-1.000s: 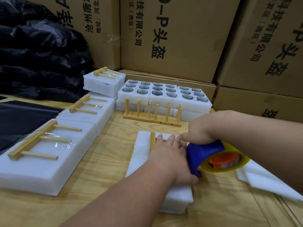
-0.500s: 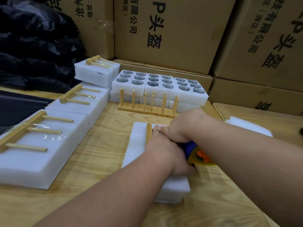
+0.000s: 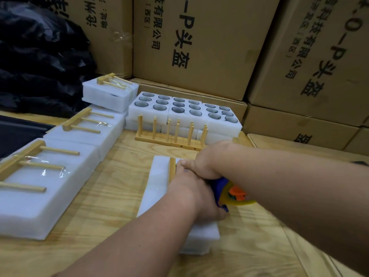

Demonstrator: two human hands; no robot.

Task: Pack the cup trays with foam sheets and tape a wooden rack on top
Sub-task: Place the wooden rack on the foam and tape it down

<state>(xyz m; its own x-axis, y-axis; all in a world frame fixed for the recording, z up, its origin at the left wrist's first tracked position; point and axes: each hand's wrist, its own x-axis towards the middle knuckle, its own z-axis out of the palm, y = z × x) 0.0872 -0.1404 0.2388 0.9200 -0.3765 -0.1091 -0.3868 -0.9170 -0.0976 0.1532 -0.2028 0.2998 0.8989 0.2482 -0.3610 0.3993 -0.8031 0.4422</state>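
The two crossed hands, left hand (image 3: 196, 193) and right hand (image 3: 206, 163), hide most of the wooden rack (image 3: 172, 168) on the foam block (image 3: 155, 186) and all but part of the tape dispenser (image 3: 232, 193), whose grip cannot be made out, while the nearest finished pack (image 3: 40, 206) is cut off at the left edge.

Bare wooden tabletop (image 3: 119, 188) lies open between the taped foam packs (image 3: 40, 196) along the left and the foam block (image 3: 157, 186) in the middle. Far passage is blocked by upright wooden racks (image 3: 171, 134), cup trays (image 3: 183, 110) and stacked cardboard boxes (image 3: 209, 47). The near-right tabletop is open.
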